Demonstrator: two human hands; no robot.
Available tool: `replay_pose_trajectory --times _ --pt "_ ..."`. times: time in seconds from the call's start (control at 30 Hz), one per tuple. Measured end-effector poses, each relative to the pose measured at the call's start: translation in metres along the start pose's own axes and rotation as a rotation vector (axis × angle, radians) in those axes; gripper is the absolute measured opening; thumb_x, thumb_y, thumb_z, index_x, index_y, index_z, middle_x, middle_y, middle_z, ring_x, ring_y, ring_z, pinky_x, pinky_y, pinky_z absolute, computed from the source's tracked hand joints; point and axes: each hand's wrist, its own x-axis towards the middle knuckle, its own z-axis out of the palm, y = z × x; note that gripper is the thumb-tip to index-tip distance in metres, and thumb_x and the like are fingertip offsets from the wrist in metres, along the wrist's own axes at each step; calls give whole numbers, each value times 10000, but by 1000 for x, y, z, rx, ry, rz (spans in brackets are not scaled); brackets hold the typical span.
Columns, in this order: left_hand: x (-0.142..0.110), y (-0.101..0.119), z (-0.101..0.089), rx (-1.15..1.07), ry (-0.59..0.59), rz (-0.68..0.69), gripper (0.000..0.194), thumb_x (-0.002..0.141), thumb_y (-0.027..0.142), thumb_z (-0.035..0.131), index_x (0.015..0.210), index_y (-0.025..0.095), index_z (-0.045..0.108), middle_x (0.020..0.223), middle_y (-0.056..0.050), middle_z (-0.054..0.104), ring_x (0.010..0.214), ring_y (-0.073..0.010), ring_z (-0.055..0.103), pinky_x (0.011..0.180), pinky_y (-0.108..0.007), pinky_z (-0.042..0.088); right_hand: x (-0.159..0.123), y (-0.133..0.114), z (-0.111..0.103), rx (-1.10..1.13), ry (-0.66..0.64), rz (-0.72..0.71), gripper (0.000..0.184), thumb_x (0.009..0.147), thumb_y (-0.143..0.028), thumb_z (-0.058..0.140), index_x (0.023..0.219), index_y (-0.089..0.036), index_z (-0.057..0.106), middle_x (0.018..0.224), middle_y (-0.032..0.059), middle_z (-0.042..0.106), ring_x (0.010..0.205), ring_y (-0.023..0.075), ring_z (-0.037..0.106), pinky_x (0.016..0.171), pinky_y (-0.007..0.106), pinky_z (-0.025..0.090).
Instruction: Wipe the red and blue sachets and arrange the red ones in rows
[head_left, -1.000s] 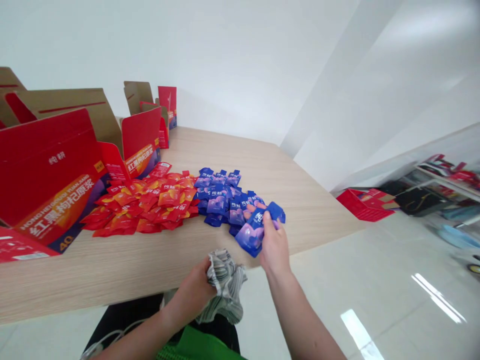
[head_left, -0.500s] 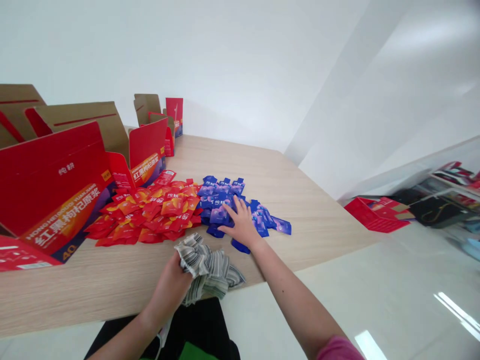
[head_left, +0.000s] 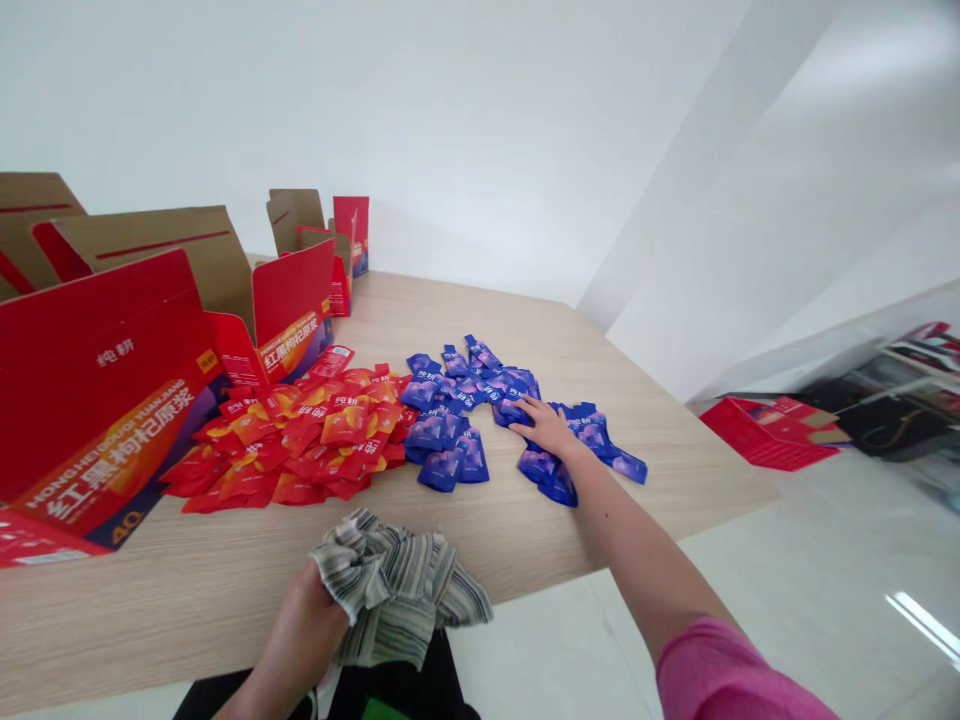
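My left hand (head_left: pixel 304 638) is closed on a grey striped cloth (head_left: pixel 397 585) at the near edge of the wooden table (head_left: pixel 225 570). My right hand (head_left: pixel 546 425) lies flat, fingers spread, on a scatter of several blue pouches (head_left: pixel 480 400) in the middle of the table. To their left lies a heap of several red and orange pouches (head_left: pixel 300 440). A gap of bare wood splits the blue pouches into a left clump (head_left: pixel 448 455) and a right clump (head_left: pixel 592 445) under and beside my hand.
Open red cartons (head_left: pixel 105 400) with brown flaps stand along the table's left side, with smaller ones (head_left: pixel 330 240) at the far back. A white wall rises behind. On the glossy floor at right lie red trays (head_left: pixel 772 430) and dark items.
My right hand let go of the blue pouches it held, pressed flat on the pile and swept rightward, spreading the pouches apart. My left hand shifted left with the cloth.
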Motion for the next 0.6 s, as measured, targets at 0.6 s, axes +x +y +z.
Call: replay_pose_trajectory --times 0.6 --pt "1 -23 -9 119 -58 66 255 665 493 802 763 260 773 890 -85 795 981 -330 737 918 -363 596 131 -169 67 -177 -206 -255 584 973 -626 446 1500 -377 427 1692 4 171 1536 332 139 1199 607 159"
